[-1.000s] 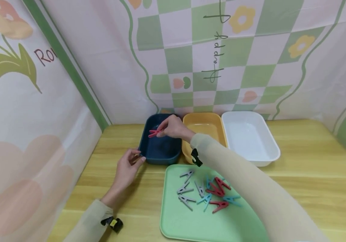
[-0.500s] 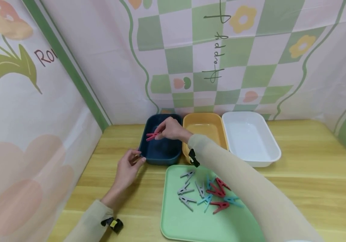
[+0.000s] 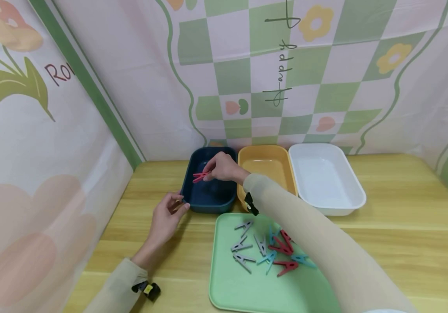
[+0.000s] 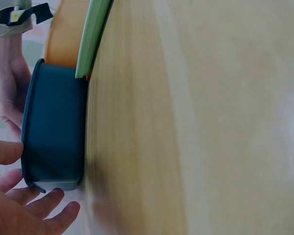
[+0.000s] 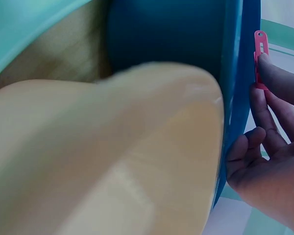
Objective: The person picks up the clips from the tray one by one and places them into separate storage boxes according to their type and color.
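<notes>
My right hand (image 3: pixel 224 167) pinches a red clothespin (image 3: pixel 199 176) over the dark blue bin (image 3: pixel 208 208). Thumb and fingertips hold one end of it while its other end points left; the right wrist view shows the clothespin (image 5: pixel 261 46) beyond the bin's rim. At that bin's near left corner is my left hand (image 3: pixel 164 221). Seen from the left wrist, its thumb (image 4: pixel 10 151) lies at the rim and its fingers curve round the corner. Red (image 3: pixel 286 267), grey (image 3: pixel 242 261) and light blue clothespins (image 3: pixel 268 258) lie on the green tray (image 3: pixel 239 291).
Right of the blue bin stand a yellow bin (image 3: pixel 267 152) and a white bin (image 3: pixel 351 204), side by side against a patterned cloth backdrop (image 3: pixel 232 74). All rest on a wooden table (image 3: pixel 404 195). My right forearm (image 3: pixel 306 226) crosses over the tray and covers part of it.
My right hand, with the red clothespin, has sunk slightly over the blue bin, drifting a little left and then back right. The left hand stays at the corner.
</notes>
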